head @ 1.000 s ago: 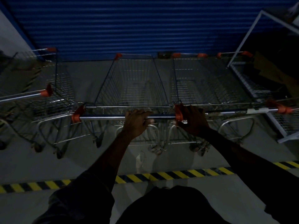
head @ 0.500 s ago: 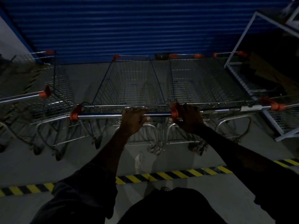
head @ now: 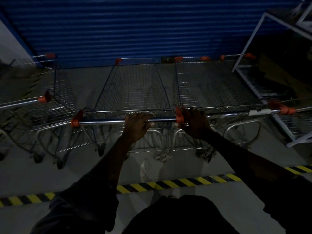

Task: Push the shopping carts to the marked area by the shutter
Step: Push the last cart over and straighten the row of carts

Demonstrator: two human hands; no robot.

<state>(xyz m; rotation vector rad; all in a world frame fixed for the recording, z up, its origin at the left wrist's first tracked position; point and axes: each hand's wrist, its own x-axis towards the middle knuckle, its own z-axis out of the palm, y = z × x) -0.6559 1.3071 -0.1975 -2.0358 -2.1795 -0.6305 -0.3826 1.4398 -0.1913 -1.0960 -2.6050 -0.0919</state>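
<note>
Gripping two shopping carts side by side, both past the yellow-black hazard tape [head: 177, 182] and nose-on to the blue shutter [head: 135, 27]; centre cart [head: 135, 88] and right cart [head: 211, 85] sit inside the marked strip, front rims near the shutter foot, contact there too dark to tell; step looks close to done, I'd judge only a short final nudge left.

Doing it well: push even through both arms so the pair rolls straight; one side leading would swing the baskets together or kick the right cart into the white metal frame [head: 253, 36] just beside it; ease off before the front rims hit the shutter; mind the left cart [head: 57, 92], parked apart on the other side and angled; castors may wander on the concrete floor [head: 84, 85], so small corrections, no shove.

Hand pose: left hand [head: 136, 127] palm down, fingers curled over the centre cart's chrome handle bar [head: 101, 122], clamped right of its middle; right hand [head: 194, 124] wrapped at the orange end cap [head: 179, 115] where the two handles meet, fingers closed round it; can't tell which bar it really holds, too dark; both forearms stretched forward, nearly straight, converging a bit toward the handles; wrists about level; nothing else carried in either hand.
</note>
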